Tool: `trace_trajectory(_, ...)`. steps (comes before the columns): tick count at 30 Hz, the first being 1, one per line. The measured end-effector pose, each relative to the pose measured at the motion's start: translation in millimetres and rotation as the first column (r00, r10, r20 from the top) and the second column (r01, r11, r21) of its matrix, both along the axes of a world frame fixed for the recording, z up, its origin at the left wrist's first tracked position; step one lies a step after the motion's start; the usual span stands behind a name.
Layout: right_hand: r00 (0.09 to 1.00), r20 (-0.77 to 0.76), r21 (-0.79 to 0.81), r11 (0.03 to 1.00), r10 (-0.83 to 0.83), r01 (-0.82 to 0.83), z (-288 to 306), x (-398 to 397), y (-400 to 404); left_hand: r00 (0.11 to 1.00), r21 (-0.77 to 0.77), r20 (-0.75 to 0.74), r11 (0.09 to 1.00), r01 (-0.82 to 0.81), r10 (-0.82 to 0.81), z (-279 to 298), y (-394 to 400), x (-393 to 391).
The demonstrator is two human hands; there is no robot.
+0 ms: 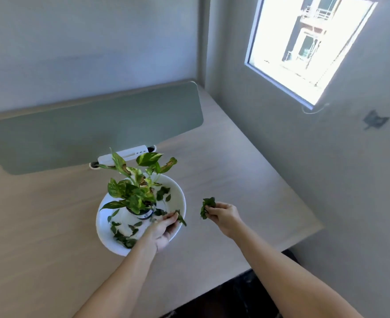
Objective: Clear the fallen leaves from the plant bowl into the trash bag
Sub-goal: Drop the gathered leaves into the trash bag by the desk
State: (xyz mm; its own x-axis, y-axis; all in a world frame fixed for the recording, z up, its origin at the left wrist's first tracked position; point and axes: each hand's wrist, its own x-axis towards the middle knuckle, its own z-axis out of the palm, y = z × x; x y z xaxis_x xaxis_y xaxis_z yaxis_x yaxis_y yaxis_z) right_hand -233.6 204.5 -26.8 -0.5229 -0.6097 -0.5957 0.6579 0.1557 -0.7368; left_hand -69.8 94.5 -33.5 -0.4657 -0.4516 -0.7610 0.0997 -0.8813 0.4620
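A white plant bowl [180, 193] sits on the wooden desk, with a small potted plant [134, 191] of yellow-green leaves standing in its middle. Several dark fallen leaves [122, 237] lie on the bowl's floor, most at the near left and some at the far right. My left hand [164, 228] reaches over the bowl's near right rim, its fingers pinching a dark leaf [180, 218]. To the right of the bowl my right hand [223, 214] hovers above the desk, closed on a bunch of dark leaves [207, 206]. No trash bag is in view.
The light wooden desk [235, 180] ends at a right edge and a near edge, with dark floor [230, 294] below. A grey-green divider panel [97, 131] stands behind the bowl, with a white power strip [125, 154] at its base. A window [304, 47] is in the right wall.
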Motion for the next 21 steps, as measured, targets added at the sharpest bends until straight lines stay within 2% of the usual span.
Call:
trace_trajectory(6, 0.994, -0.029, -0.016, 0.994, -0.105, 0.105, 1, -70, 129, 0.981, -0.015, -0.077, 0.984, 0.176, -0.177, 8, 109, -106)
trace_trajectory(10, 0.972, -0.035, 0.047, 0.971, -0.234, 0.236, -20, -99, 212, 0.943, 0.004, -0.099, 0.948, 0.319, -0.317, -3, 190, -161)
trace_trajectory(15, 0.933, 0.005, 0.151, 0.923, -0.359, 0.355, -66, -105, 293, 0.883, 0.08, -0.016, 0.88, 0.468, -0.468, -34, 275, -194)
trace_trajectory(21, 0.882, 0.051, 0.339, 0.839, -0.468, 0.426, -150, -96, 325, 0.818, 0.192, 0.198, 0.84, 0.508, -0.54, -115, 303, -205)
